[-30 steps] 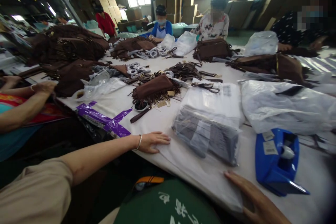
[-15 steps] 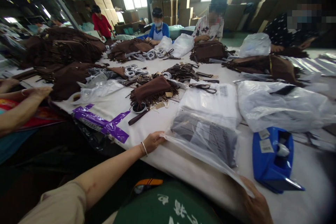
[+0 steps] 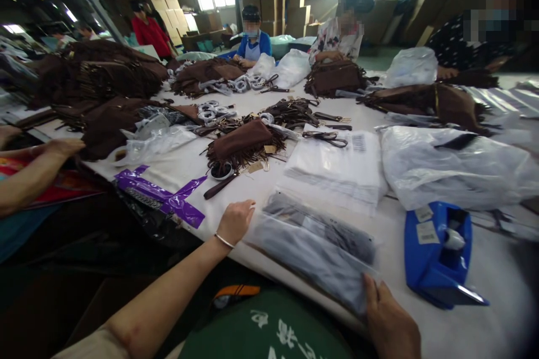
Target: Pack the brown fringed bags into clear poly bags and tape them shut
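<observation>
In front of me on the table lies a clear plastic bag (image 3: 309, 255) with a flat, dark fringed article inside. Its near part is folded back over the dark contents. My left hand (image 3: 234, 221), a bracelet at its wrist, pinches the bag's left corner with closed fingers. At the right end, my right hand (image 3: 391, 314) grips the bag's other corner between thumb and fingers. A blue tape dispenser (image 3: 435, 255) stands just right of the bag. Beyond the bag is a stack of flat clear bags (image 3: 337, 165) with a brown strap (image 3: 324, 137) on top.
A brown fringed bag (image 3: 242, 143) lies behind my left hand, near several dark straps (image 3: 290, 115). Purple tape (image 3: 162, 193) crosses the table's near edge. At far right sits a large filled plastic bag (image 3: 457, 168). A neighbour's arm (image 3: 37, 174) reaches in from the left; co-workers sit opposite.
Both hands have folded the plastic bag's loose near edge up and over the dark contents. My left hand moved slightly left and away from me; my right hand moved left.
</observation>
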The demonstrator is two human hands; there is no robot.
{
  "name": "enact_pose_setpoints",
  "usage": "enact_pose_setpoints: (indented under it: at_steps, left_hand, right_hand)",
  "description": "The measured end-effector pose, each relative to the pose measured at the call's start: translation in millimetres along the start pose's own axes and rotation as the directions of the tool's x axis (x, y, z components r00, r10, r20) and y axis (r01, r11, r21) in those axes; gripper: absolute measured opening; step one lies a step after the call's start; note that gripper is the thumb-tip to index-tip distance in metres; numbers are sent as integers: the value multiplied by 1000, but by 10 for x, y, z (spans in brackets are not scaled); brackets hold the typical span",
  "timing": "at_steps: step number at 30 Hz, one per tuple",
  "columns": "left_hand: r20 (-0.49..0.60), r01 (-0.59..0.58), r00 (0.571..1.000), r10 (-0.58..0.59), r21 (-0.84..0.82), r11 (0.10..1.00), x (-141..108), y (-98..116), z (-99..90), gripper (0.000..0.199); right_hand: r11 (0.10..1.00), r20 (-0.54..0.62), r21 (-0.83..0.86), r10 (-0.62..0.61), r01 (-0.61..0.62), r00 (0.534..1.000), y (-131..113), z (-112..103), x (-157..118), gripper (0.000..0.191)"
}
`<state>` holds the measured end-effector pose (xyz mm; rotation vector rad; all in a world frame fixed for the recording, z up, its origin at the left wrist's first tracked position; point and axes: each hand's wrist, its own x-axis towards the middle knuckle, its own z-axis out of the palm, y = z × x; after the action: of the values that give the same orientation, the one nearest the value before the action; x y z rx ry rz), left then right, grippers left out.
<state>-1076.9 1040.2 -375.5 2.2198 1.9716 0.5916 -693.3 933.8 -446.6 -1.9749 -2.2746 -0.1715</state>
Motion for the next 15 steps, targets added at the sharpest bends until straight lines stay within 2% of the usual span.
enact_pose_setpoints:
  at_steps: [2, 4, 5, 7, 10, 11, 13, 15]
  left_hand:
    - [-54, -174, 984, 173, -34, 984, 81, 231, -100, 24]
    - [-35, -383, 924, 381, -111, 917, 139, 508, -76, 24]
    - [5, -451, 889, 458, -160, 878, 162, 634, -16, 23]
    - [89, -483, 852, 517, -249, 839, 201, 812, 165, 20]
    - [139, -389, 878, 458, -349, 852, 246, 880, 419, 18]
    - [138, -361, 889, 436, -374, 854, 256, 870, 468, 16]
    - [125, -334, 901, 415, -412, 848, 269, 838, 510, 16]
    - [111, -320, 908, 404, -437, 840, 274, 811, 509, 16]
  right_hand:
    - [997, 0, -55, -49, 49, 999, 12, 12, 3, 62]
    - [997, -3, -50, -55, 55, 998, 2, 11, 9, 61]
    - [999, -8, -19, -40, 40, 999, -12, -2, 17, 62]
    - [990, -13, 128, 58, -56, 998, -46, -53, 40, 63]
    - [919, 44, 310, 240, -242, 970, -29, -166, 54, 51]
    - [871, 82, 375, 310, -318, 947, 14, -207, 46, 42]
    - [700, 152, 535, 471, -473, 869, 167, -292, 12, 32]
    - [459, 174, 687, 648, -563, 742, 386, -388, -22, 37]
